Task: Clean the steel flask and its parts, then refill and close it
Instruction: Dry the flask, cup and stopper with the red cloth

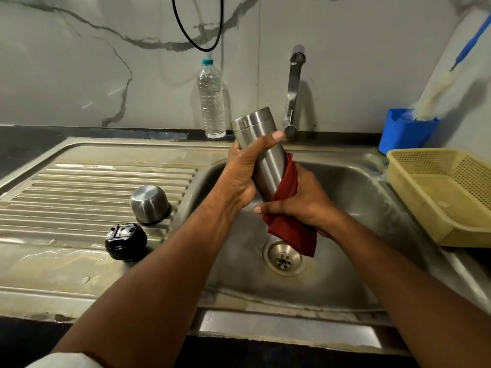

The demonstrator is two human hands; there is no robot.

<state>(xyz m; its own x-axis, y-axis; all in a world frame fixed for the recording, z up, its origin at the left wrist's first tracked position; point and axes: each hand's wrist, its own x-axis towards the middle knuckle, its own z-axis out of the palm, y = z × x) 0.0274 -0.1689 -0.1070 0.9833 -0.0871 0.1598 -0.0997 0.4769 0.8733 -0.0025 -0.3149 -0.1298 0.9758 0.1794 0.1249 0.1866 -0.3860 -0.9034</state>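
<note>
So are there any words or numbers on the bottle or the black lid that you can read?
None can be read.
Black stopper: small pale marks on top, too blurred to read.
Plastic water bottle: no label shows.
Steel flask: no print on the side that shows.

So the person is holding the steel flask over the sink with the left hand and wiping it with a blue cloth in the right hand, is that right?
Not quite: the cloth is dark red, not blue. The head view shows the left hand gripping the steel flask over the sink while the right hand wipes its lower part with that cloth.
</note>
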